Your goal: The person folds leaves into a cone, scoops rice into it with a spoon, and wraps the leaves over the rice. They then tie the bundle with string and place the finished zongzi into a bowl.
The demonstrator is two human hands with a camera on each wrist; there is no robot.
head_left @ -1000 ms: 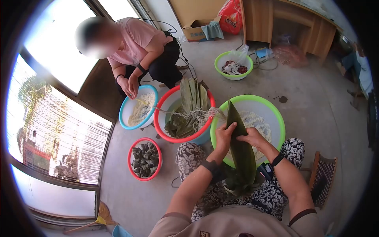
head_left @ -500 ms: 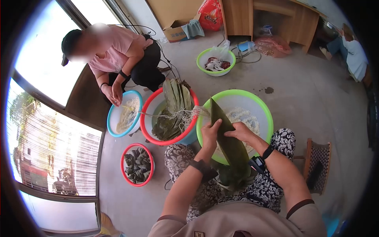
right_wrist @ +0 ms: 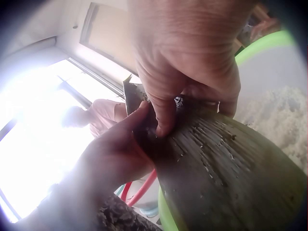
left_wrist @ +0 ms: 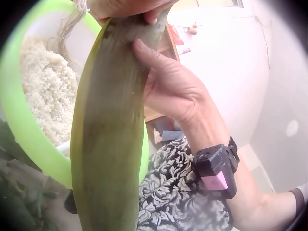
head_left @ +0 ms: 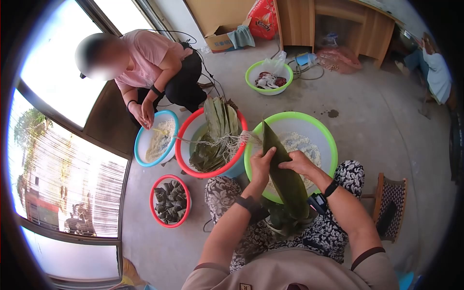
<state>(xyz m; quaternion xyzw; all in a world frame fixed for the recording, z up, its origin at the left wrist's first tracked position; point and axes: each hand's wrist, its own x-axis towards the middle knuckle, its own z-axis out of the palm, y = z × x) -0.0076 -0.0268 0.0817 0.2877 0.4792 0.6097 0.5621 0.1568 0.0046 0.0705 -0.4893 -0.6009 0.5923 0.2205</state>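
Observation:
Over the green-rimmed basin (head_left: 332,145), both hands hold a long, broad green leaf (head_left: 286,186). My left hand (head_left: 260,166) grips its left edge near the pointed upper end, thumb on the face. On the opposite edge, my right hand (head_left: 300,165) pinches the leaf with thumb and fingers. Wet streaks shine on the leaf's surface (right_wrist: 216,154) in the right wrist view. White rice grains (left_wrist: 45,86) fill part of the basin behind the leaf. More green leaves (head_left: 282,223) lie at my lap, below the held leaf's lower end.
A red-rimmed basin (head_left: 180,152) holds leaves and strings; a smaller red-rimmed one (head_left: 153,205) holds wrapped zongzi (head_left: 170,200). Another person (head_left: 154,63) crouches by a blue-rimmed basin (head_left: 140,154) of rice. A woven-seat stool (head_left: 390,208) stands at right.
The head view has swung, shifting the whole scene leftward in the picture, then slightly back. Both hands keep their hold on the leaf, with little change in their grip.

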